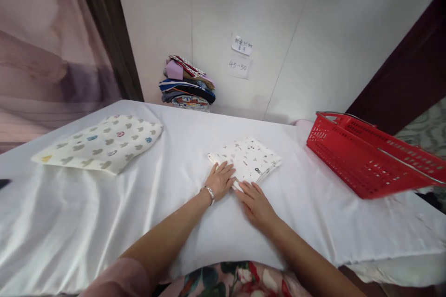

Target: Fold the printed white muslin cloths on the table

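Note:
A small white folded cloth (pixel 251 155) with a tiny scattered print lies in the middle of the table. My left hand (pixel 220 181), a bracelet at its wrist, rests flat on the cloth's near left edge with its fingers stretched out. Beside it, my right hand (pixel 257 206) touches the near corner, fingers extended and lying low. Neither hand is closed around the fabric. Off to the left lies a cream cloth (pixel 114 144) printed with grey mushroom-like shapes and a few coloured ones, spread flat and apart from both hands.
A white sheet covers the table (pixel 167 222). On the right stands a red plastic basket (pixel 351 162) with metal handles. Behind the far edge rises a stack of folded fabrics (pixel 188 88) against the wall. Handwritten paper notes (pixel 240 55) hang there. A pink curtain (pixel 45 55) is at left.

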`<state>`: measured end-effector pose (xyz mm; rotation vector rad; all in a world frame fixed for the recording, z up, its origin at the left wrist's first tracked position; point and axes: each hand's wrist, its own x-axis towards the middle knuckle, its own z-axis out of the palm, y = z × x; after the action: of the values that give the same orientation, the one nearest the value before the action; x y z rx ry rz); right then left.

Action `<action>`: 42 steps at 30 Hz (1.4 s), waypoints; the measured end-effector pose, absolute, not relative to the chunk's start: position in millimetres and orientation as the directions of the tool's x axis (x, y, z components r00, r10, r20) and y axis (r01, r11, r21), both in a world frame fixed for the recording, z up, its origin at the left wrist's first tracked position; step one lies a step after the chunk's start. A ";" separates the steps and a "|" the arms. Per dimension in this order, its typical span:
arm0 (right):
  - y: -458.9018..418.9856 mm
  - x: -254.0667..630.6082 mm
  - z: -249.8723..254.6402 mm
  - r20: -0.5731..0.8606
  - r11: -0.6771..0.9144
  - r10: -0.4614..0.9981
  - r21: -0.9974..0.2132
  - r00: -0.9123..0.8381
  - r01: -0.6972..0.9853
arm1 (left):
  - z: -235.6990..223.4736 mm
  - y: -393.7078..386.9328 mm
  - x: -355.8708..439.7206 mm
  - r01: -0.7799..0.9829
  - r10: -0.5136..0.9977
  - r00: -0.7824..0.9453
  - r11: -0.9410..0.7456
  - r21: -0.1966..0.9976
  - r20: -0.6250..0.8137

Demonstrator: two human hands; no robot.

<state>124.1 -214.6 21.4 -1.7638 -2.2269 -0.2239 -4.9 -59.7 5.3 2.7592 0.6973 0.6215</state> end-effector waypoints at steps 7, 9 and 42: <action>-224.4 175.7 28.9 0.493 0.147 0.868 -0.375 0.063 0.915 | 22.0 -79.8 -4.1 0.299 0.398 0.832 -0.909 0.292 0.386; -220.1 202.3 33.0 0.461 0.004 0.816 -0.607 0.349 0.795 | 26.4 -92.8 0.2 0.215 0.323 0.865 -0.930 0.298 0.383; -163.0 257.3 28.5 -0.368 -0.493 0.590 -0.869 0.718 -0.040 | 17.4 -112.8 15.9 0.176 0.302 0.862 -0.932 0.318 0.408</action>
<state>257.3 -163.0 28.5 -1.9508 -0.4223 0.8158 15.9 -112.8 17.4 2.7658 0.3617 0.6695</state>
